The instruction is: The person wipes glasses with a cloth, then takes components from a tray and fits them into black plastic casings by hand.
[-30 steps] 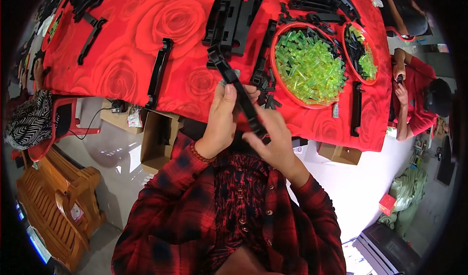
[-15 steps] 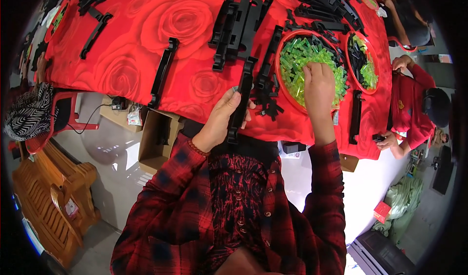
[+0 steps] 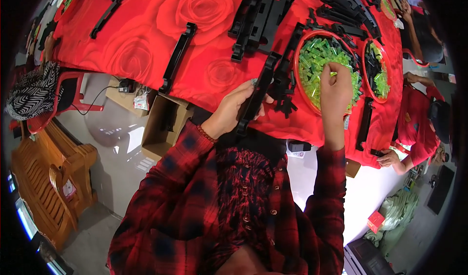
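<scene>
My left hand (image 3: 233, 108) is wrapped round a long, narrow black plastic bar (image 3: 262, 90), which is tilted over the table's near edge. Its upper end reaches toward a cluster of small black pieces (image 3: 284, 105). Over a red-rimmed basket (image 3: 297, 84) to the right, my right hand (image 3: 337, 87) has thumb and fingers pinched together, close above the heap of small translucent green strips (image 3: 319, 55). Whatever lies between those fingertips is too small or hidden to make out.
Several black bars (image 3: 258, 24) are bunched ahead, and a lone bar (image 3: 178, 58) lies to the left. A second red basket (image 3: 387, 87) holds black and green pieces. At the right a person in red (image 3: 414, 114) sits by the table. An open carton (image 3: 161, 133) stands below.
The whole view has shifted, so the table and baskets appear further right. My right hand's fingertips have drawn into a tighter pinch over the green strips. My left hand keeps hold of the bar.
</scene>
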Demonstrator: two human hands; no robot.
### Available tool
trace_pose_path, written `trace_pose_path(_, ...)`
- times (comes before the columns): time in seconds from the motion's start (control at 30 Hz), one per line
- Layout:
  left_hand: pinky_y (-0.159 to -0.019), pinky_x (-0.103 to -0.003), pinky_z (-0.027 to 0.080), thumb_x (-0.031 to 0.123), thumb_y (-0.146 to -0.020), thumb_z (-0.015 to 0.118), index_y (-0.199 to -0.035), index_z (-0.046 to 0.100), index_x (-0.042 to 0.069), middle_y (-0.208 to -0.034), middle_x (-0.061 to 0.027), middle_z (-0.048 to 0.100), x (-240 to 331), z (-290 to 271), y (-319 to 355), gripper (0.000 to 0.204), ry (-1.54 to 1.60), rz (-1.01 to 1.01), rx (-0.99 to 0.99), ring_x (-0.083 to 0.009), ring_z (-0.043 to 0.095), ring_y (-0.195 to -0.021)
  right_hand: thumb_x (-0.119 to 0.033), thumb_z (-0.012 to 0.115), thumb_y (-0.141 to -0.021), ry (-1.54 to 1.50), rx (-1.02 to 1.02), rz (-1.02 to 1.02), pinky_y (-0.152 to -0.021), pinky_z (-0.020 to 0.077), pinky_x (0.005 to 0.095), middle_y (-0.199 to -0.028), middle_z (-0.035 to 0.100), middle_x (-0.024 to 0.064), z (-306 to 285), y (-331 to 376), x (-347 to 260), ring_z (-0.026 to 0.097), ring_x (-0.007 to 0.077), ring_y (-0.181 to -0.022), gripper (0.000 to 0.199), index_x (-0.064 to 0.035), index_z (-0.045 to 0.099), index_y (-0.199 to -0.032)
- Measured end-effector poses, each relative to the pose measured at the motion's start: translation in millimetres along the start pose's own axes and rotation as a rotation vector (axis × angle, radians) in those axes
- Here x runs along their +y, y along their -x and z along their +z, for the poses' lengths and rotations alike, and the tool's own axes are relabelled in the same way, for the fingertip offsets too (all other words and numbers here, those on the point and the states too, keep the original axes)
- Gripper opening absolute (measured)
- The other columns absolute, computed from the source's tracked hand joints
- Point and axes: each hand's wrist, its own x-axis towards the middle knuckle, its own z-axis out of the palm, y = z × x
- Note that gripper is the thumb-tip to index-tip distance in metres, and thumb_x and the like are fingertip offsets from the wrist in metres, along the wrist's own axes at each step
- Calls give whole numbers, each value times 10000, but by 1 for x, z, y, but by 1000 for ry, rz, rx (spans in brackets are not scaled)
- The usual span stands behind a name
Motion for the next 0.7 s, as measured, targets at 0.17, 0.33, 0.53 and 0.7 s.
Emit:
trace_pose_path(0.17,-719,-275,520,216,-1061,290,-1406,424,18,-1165,-132,636,-2,-4,1,420,16,-17,26,-178,644,-828,-49,595,-953,-921,-251,682,-556,420,202,-912,679,44,-25,2,-50,528,24,-668,140,13,634,-1072)
trace_pose_path(0.33,-833,-318,536,194,-1061,363,-1393,428,-23,-1251,-135,605,-7,-4,0,402,110,20,-2,-222,664,-976,-47,617,-948,-1191,-378,743,-526,424,180,-863,633,3,-21,19,-82,536,25,-672,140,-18,664,-1076)
trace_pose_path(0.53,-905,-287,505,198,-1056,438,-1344,508,-9,-1211,-81,630,-14,-6,-1,361,170,29,1,-175,637,-1042,-15,680,-890,-922,-365,514,-552,430,216,-844,569,-12,-3,33,-101,483,25,-637,172,-30,678,-1061)
trace_pose_path(0.7,-941,-268,472,194,-1053,456,-1324,540,5,-1191,-48,636,-21,-12,-3,341,161,65,26,-142,600,-1073,-31,712,-837,-649,-308,251,-649,408,308,-833,608,37,-2,35,-107,535,150,-647,157,-66,676,-986)
